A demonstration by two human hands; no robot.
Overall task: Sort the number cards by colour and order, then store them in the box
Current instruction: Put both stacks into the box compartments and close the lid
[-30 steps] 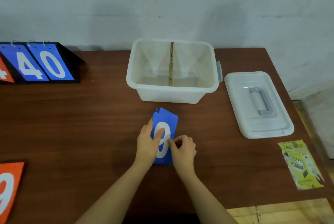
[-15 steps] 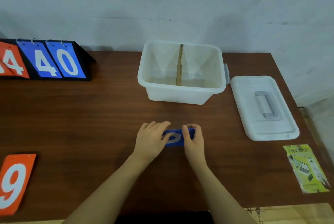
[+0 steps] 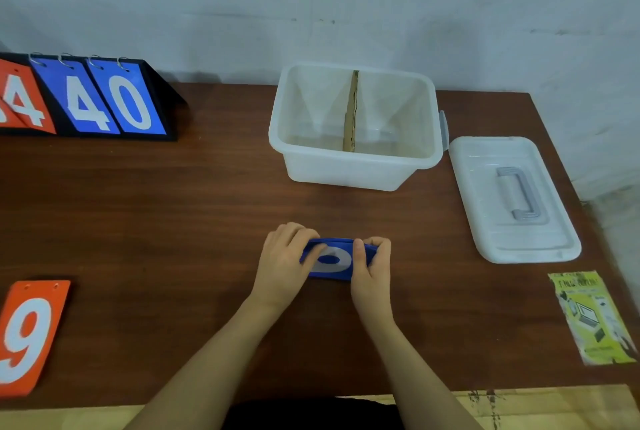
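1. Head view: both bare hands meet near the middle of the brown counter (image 3: 173, 221), holding a stack of blue number cards (image 3: 334, 259) between them.
2. The left hand (image 3: 282, 265) has its grip clamped on the left end of the stack, thumb across the front card.
3. The right hand (image 3: 372, 265) has its grip clamped on the right end, thumb on the card face and fingers curled over the top edge.
4. The stack stands on its long edge on the counter, tilted back, with part of a white numeral showing on the front.
5. The translucent box (image 3: 349, 171) sits open behind the hands, well apart from them; a cardboard divider (image 3: 350, 114) splits it into two compartments.
6. Its white lid (image 3: 516, 242), with a grey handle, lies flat just right of the box.
7. An orange card (image 3: 29, 336) printed with a 9 lies at the left edge of the counter.
8. A flip scoreboard (image 3: 86, 100) stands at the far left, showing an orange 4, then a blue 4 and 0.
9. A yellow leaflet (image 3: 592, 317) lies near the right edge.
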